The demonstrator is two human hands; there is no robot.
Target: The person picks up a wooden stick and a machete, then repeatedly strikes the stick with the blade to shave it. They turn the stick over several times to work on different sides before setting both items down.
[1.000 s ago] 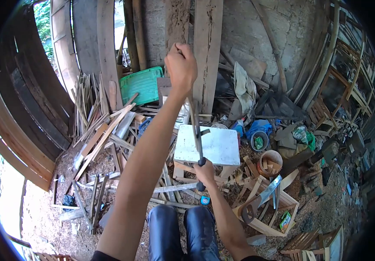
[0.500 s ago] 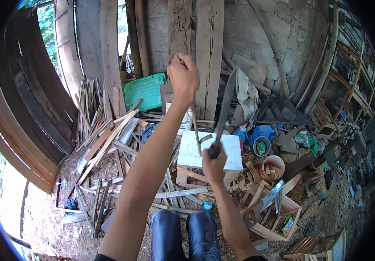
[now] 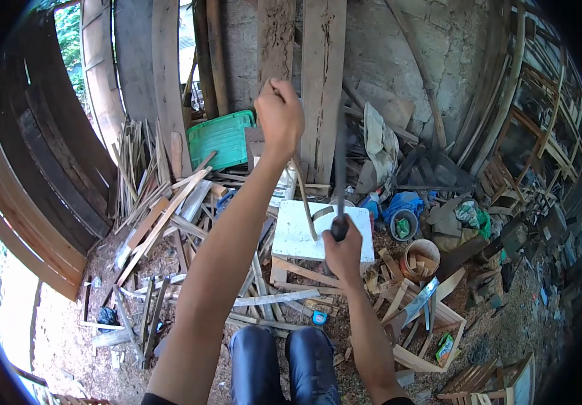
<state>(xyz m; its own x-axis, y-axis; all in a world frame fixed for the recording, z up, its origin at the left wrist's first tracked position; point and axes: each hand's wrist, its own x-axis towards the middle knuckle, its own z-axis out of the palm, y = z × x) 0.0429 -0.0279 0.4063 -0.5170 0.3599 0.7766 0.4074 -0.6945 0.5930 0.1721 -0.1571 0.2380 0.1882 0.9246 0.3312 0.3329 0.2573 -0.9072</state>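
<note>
My left hand (image 3: 279, 118) is raised and closed around the top of a thin wooden stick (image 3: 302, 192). The stick's lower end stands on the white top of a small stool (image 3: 289, 233), leaning slightly. Lower and to the right, my right hand (image 3: 345, 256) grips the black handle of a machete (image 3: 341, 158). Its long blade points upward, smeared by motion, a little to the right of the stick and apart from it. A short curved strip (image 3: 322, 213) lies on the stool top beside the stick's foot.
Wood scraps cover the ground around the stool. A handsaw (image 3: 418, 302) rests across a wooden box frame (image 3: 420, 366) at right. Near it stands a bucket of wood blocks (image 3: 420, 260). A blue tape measure (image 3: 320, 317) lies before my knees. A green lid (image 3: 220, 140) leans behind.
The machete has swung from a rightward slant to nearly upright, and my right hand has shifted slightly right. My left hand still holds the stick in almost the same place.
</note>
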